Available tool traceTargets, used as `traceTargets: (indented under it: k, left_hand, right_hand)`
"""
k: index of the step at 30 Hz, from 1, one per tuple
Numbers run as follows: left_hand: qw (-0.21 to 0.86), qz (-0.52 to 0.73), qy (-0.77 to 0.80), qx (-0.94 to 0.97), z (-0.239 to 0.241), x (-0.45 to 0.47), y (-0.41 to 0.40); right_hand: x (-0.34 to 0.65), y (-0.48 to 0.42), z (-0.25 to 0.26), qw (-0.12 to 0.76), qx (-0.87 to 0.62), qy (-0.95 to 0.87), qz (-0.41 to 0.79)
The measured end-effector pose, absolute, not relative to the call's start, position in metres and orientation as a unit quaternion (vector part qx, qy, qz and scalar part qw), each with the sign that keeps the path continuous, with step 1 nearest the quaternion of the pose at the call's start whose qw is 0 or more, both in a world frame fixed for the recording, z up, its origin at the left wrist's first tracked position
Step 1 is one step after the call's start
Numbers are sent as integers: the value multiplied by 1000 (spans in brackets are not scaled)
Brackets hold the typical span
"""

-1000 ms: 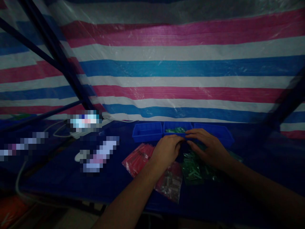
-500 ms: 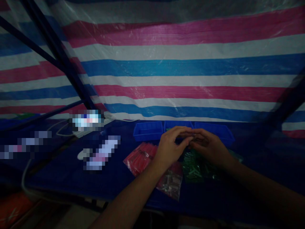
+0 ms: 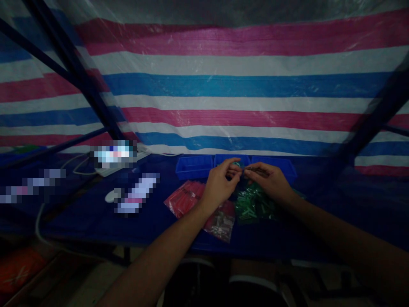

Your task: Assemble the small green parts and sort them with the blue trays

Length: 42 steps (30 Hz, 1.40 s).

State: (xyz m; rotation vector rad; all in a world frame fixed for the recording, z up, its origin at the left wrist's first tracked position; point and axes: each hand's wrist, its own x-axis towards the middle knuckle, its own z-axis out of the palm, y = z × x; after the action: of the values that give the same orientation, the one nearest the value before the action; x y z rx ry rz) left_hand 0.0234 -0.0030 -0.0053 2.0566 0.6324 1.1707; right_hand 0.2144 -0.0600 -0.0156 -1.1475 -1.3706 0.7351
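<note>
My left hand (image 3: 219,184) and my right hand (image 3: 268,179) meet fingertip to fingertip above the table, each pinched on a small part too dim to name. Right below them lies a clear bag of green pieces (image 3: 254,207). A bag of red pieces (image 3: 183,198) lies left of my left wrist, and a third bag with pale small parts (image 3: 222,224) lies under my left forearm. Behind the hands stand three blue bins in a row; the left bin (image 3: 193,165) is in plain view, the middle one (image 3: 227,159) holds green pieces.
A dark blue table (image 3: 79,217) carries everything; its front edge runs below my forearms. A white power strip with cable (image 3: 105,170) sits at the left rear. A striped tarp (image 3: 223,85) hangs close behind the bins. Dark frame poles (image 3: 73,68) slant at left and right.
Both hands have lifted from the bags and drawn together, fingertips pinched. The view has shifted so the table sits a little higher in the frame.
</note>
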Motion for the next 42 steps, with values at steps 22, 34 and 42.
traceTargets:
  k: [22, 34, 42]
  left_hand:
    - [279, 443, 239, 818, 3, 22, -13]
    - [181, 483, 222, 827, 4, 22, -14]
    - [205, 417, 196, 863, 9, 20, -21]
  right_hand:
    - [216, -64, -17, 544, -504, -585, 329]
    - [220, -63, -17, 579, -506, -566, 298]
    - [221, -63, -18, 598, -520, -583, 177]
